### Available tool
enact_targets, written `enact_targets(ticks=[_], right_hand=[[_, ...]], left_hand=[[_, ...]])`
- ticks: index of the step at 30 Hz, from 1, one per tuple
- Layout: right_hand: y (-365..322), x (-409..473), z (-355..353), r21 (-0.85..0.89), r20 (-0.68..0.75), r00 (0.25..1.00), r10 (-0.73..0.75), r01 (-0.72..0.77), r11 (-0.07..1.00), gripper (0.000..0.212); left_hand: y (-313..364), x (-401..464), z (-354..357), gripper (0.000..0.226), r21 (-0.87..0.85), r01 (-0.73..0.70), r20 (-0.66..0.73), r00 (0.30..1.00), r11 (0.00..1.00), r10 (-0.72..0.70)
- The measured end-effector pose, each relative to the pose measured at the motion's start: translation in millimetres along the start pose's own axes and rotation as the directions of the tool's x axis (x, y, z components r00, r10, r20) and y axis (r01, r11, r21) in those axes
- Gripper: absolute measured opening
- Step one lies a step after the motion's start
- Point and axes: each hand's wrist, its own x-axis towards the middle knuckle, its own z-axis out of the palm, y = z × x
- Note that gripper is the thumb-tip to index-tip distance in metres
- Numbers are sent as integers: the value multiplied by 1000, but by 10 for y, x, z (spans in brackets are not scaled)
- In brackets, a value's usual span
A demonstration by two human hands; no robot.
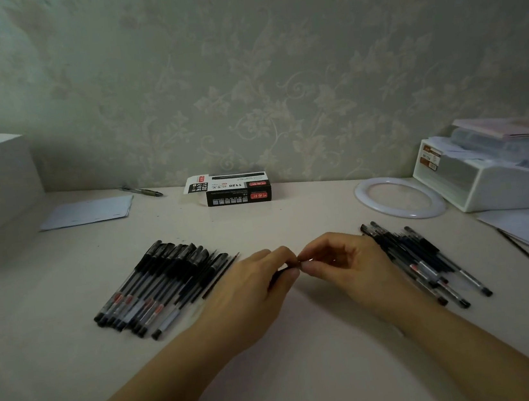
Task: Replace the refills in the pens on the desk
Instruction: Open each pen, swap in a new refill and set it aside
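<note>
Black pen (278, 274) pinched between left hand (254, 289), right hand (342, 267) fingertips.

Two bare forearms, entering from 7 and 5 o'clock; no sleeves, watch or rings visible on left hand (251, 289) or right hand (349, 270); short, unpainted nails

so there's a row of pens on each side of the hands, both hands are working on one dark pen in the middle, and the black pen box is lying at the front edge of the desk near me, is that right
Not quite. The black pen box lies at the back of the desk, against the wall, not at the front edge. The head view shows it beyond the hands. The rest holds: pens on the left and pens on the right, with the left hand and right hand pinching one dark pen between them.
</note>
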Motion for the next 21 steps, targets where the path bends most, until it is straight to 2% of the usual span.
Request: enact_targets(ticks=[3,7,10,14,18,21], right_hand=[[19,13,-7,38,6,1000,30,-30,999,15],[68,1,-14,6,105,993,54,-55,998,4],[89,-14,1,-119,134,990,43,-27,993,19],[83,-15,10,-243,86,996,2,19,970,37],[71,10,-8,-248,97,995,-8,32,968,12],[94,-1,-11,-263,113,993,-19,48,963,21]], left_hand=[[2,4,8,14,-11,22,16,1000,1000,-22],[17,1,5,22,-28,4,80,997,1000,-2],[0,1,-5,23,-31,-19,106,994,999,22],[-7,11,12,21,-6,-31,80,996,1000,31],[-16,15,1,16,-14,-16,45,999,1000,17],[-4,13,-6,14,-38,-31,45,998,999,33]])
